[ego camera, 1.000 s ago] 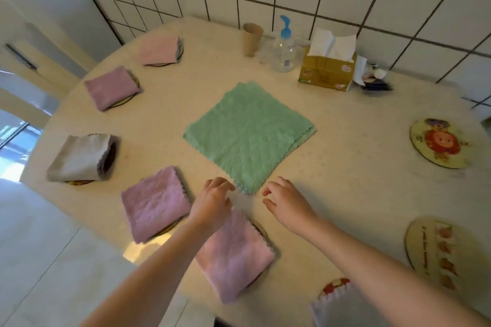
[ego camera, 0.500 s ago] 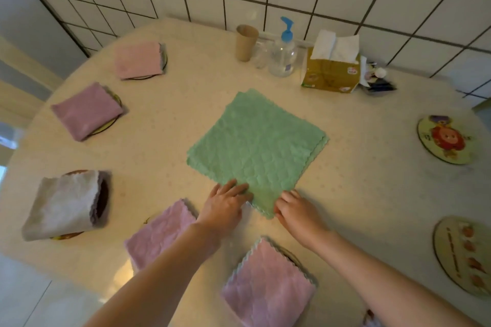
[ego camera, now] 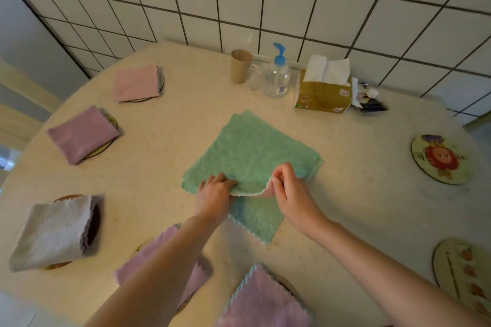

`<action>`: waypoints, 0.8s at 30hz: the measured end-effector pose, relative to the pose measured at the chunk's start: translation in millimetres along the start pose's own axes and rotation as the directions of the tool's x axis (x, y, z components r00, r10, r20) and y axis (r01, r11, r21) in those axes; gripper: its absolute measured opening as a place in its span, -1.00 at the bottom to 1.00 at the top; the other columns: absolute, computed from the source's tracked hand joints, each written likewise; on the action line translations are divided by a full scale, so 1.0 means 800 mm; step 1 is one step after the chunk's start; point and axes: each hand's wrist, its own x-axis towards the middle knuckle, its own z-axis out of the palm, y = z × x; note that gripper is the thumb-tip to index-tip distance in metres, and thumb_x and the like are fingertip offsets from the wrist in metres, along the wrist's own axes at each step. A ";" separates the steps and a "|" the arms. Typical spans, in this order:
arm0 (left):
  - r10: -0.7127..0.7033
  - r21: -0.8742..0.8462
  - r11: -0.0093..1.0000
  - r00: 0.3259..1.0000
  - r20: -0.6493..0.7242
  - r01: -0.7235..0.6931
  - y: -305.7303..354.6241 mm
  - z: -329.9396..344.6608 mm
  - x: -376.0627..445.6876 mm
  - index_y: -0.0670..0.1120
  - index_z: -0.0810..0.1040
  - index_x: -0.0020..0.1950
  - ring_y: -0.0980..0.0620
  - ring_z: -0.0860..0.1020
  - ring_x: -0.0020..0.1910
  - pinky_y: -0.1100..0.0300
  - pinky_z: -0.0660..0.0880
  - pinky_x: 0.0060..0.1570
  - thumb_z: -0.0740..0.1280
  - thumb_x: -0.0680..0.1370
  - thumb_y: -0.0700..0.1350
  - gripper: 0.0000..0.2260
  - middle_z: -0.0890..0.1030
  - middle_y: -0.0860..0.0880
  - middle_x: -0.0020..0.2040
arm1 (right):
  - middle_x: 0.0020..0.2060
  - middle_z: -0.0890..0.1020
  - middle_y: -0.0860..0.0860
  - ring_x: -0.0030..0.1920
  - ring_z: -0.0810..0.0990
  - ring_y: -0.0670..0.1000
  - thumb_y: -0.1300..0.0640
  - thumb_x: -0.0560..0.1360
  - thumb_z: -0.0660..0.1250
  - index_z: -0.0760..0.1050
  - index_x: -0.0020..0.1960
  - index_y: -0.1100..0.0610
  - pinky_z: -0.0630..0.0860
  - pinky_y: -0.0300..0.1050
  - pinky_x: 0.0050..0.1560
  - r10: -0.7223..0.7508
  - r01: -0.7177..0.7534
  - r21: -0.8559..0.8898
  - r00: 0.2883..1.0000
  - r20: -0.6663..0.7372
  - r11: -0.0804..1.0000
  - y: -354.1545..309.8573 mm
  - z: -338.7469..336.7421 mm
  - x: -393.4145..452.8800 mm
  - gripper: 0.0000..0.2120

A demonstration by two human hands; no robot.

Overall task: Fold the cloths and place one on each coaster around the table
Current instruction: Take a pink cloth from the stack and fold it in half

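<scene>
A stack of green cloths (ego camera: 255, 151) lies in the middle of the round table. My left hand (ego camera: 214, 195) and my right hand (ego camera: 288, 188) each pinch the near edge of the top green cloth and hold it lifted, with its pale underside showing. A lower green cloth (ego camera: 256, 216) stays flat beneath. Folded cloths rest on coasters along the left and near rim: a pink one (ego camera: 135, 86), a mauve one (ego camera: 82, 134), a grey-white one (ego camera: 53, 232), and two mauve ones (ego camera: 162, 260) (ego camera: 265, 302). Two coasters on the right are bare: one with a lion picture (ego camera: 439, 159) and one at the near right (ego camera: 463, 271).
Against the tiled wall stand a brown paper cup (ego camera: 240, 66), a clear pump bottle with a blue top (ego camera: 277, 75), a yellow tissue box (ego camera: 325, 87) and some small dark items (ego camera: 369, 101). The table edge (ego camera: 32, 141) curves round on the left.
Both hands moved forward from the table edge to the green cloths, took hold of the top cloth's near corner and lifted it. The camera view shifted closer over the table.
</scene>
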 end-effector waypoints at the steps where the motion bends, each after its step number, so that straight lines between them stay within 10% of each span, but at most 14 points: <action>1: -0.022 -0.042 0.999 0.999 -0.032 0.021 -0.012 -0.006 0.005 0.03 0.60 0.22 -0.14 0.49 0.14 0.07 0.37 0.16 0.35 0.46 -0.15 -0.67 0.57 -0.04 0.11 | -0.26 0.51 -0.04 -0.25 0.52 -0.09 0.18 0.61 0.09 0.28 -0.07 0.10 0.44 -0.10 -0.22 -0.003 0.003 0.007 0.999 -0.032 1.000 -0.002 -0.005 0.005 -0.92; 8: -0.042 -0.184 0.983 0.983 -0.181 0.008 -0.064 -0.052 0.014 -0.18 0.66 0.11 -0.18 0.57 0.14 0.03 0.45 0.18 0.33 0.36 -0.43 -0.62 0.64 -0.15 0.14 | -0.27 0.56 -0.03 -0.25 0.58 -0.02 0.22 0.58 0.19 0.45 0.08 0.12 0.47 -0.14 -0.22 -0.029 0.020 -0.089 0.994 -0.103 0.996 0.014 -0.036 0.014 -0.88; 13: -0.076 -0.314 0.949 0.963 -0.260 -0.010 -0.065 -0.066 0.014 -0.22 0.65 0.08 -0.17 0.59 0.09 0.13 0.42 0.15 0.30 0.33 -0.53 -0.59 0.65 -0.18 0.07 | -0.19 0.54 -0.08 -0.21 0.49 -0.25 0.27 0.49 0.29 0.61 -0.04 0.16 0.31 -0.57 -0.16 -0.146 0.107 -0.257 0.980 -0.137 0.960 0.032 -0.051 0.006 -0.87; 24: -0.011 -0.291 0.944 0.868 -0.496 -0.155 0.043 -0.124 -0.008 -0.24 0.62 0.14 -0.15 0.55 0.17 0.41 0.26 0.18 0.28 0.45 -0.46 -0.68 0.61 -0.20 0.14 | -0.12 0.61 -0.01 -0.13 0.58 -0.10 0.15 0.61 0.13 0.45 0.01 0.13 0.46 -0.27 -0.19 -0.126 0.087 -0.105 0.879 -0.460 0.991 0.010 -0.146 -0.018 -0.87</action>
